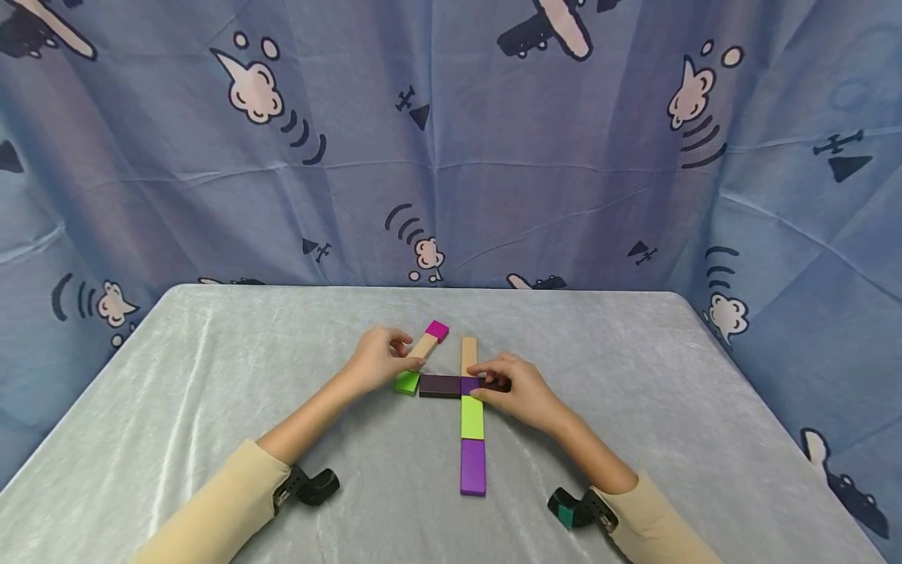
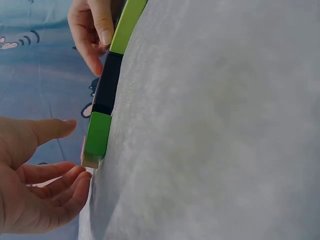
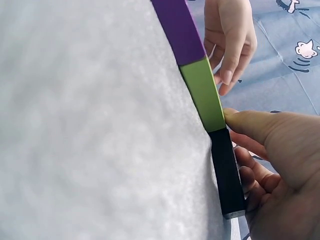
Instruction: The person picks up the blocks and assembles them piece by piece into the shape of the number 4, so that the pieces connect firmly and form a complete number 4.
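Note:
On the cloth, small flat blocks form a cross. A dark brown block (image 1: 440, 385) lies left of a small purple block (image 1: 468, 385), and a tan block (image 1: 469, 354) stretches behind it. My right hand (image 1: 520, 392) pinches the small purple block between thumb and forefinger, its other fingers over another dark block (image 3: 229, 175). At the left end, a green block (image 1: 407, 383), a slanted tan block (image 1: 423, 345) and a magenta block (image 1: 438, 330) make a diagonal row. My left hand (image 1: 378, 362) is beside this row, thumb and fingers apart, fingertips close to the slanted tan block.
Nearer me, a lime block (image 1: 472, 417) and a longer purple block (image 1: 473, 468) continue the cross's stem. The pale cloth-covered table (image 1: 282, 329) ends at a blue patterned curtain (image 1: 451, 141). Each wrist wears a black camera mount (image 1: 315, 486).

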Tool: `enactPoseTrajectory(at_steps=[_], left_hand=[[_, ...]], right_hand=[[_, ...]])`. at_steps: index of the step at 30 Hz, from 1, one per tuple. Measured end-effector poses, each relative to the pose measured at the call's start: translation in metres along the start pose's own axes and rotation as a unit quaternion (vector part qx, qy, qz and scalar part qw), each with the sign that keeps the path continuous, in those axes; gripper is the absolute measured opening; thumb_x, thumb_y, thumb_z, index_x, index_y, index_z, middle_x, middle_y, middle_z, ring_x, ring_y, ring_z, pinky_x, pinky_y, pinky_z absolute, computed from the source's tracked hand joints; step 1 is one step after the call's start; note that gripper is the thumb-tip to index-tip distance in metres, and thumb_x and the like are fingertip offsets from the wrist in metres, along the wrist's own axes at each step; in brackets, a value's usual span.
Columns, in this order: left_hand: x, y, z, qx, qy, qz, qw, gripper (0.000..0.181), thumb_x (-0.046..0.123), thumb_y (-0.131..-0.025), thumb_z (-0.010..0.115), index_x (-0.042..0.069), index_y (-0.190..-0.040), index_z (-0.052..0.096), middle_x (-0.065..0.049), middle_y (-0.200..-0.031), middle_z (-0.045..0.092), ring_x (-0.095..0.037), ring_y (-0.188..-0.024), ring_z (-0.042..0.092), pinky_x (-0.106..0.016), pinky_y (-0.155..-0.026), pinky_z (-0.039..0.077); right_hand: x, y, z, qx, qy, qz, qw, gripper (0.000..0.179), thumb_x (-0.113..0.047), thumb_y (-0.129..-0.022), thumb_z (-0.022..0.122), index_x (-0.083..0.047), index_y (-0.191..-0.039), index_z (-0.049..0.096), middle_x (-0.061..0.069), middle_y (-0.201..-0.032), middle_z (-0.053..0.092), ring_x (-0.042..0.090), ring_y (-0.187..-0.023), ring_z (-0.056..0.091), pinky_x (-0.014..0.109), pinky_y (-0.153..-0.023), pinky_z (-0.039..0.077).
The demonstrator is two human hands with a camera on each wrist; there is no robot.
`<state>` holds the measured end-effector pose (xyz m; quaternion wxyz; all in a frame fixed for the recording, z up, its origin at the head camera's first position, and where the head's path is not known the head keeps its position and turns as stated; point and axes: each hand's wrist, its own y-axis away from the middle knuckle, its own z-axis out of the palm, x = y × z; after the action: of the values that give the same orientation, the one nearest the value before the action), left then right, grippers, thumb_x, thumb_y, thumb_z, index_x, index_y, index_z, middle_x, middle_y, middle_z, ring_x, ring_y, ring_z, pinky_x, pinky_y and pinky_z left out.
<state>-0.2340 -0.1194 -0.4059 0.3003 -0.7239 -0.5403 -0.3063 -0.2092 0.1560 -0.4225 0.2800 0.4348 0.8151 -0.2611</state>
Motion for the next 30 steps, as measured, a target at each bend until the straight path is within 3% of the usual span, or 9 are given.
enactPoseTrajectory(at_steps=[6,14,30], left_hand=[[-0.003,0.012,-0.003,0.005,-0.012,0.000,0.9999,0.040,0.013,-0.086,0.086,-0.012,-0.115,0.073,-0.015,-0.094,0.072,-0.029,-0.088,0.075,-0.038,-0.077,0.061],[-0.005,0.026,-0.006,0.005,-0.016,0.009,0.9998,0.039,0.013,-0.088,0.085,-0.010,-0.118,0.073,-0.016,-0.097,0.073,-0.027,-0.088,0.074,-0.038,-0.076,0.062],[-0.010,0.039,-0.012,0.017,-0.044,0.051,0.9976,0.030,0.014,-0.097,0.077,-0.005,-0.120,0.075,-0.017,-0.104,0.075,-0.022,-0.085,0.072,-0.038,-0.076,0.060]], right_hand=[[-0.001,-0.001,-0.001,0.000,0.001,-0.002,1.0000,0.029,-0.010,-0.092,0.082,-0.001,-0.120,0.078,0.002,-0.092,0.063,0.011,-0.082,0.051,0.027,-0.072,0.046],[0.000,-0.001,-0.002,-0.005,0.001,0.003,1.0000,0.029,-0.010,-0.093,0.081,-0.001,-0.120,0.077,0.002,-0.092,0.062,0.011,-0.082,0.051,0.027,-0.072,0.046],[-0.001,0.008,-0.016,0.000,-0.030,0.021,0.9993,0.027,-0.008,-0.095,0.078,0.002,-0.120,0.076,0.006,-0.095,0.069,0.013,-0.080,0.060,0.026,-0.069,0.051]])
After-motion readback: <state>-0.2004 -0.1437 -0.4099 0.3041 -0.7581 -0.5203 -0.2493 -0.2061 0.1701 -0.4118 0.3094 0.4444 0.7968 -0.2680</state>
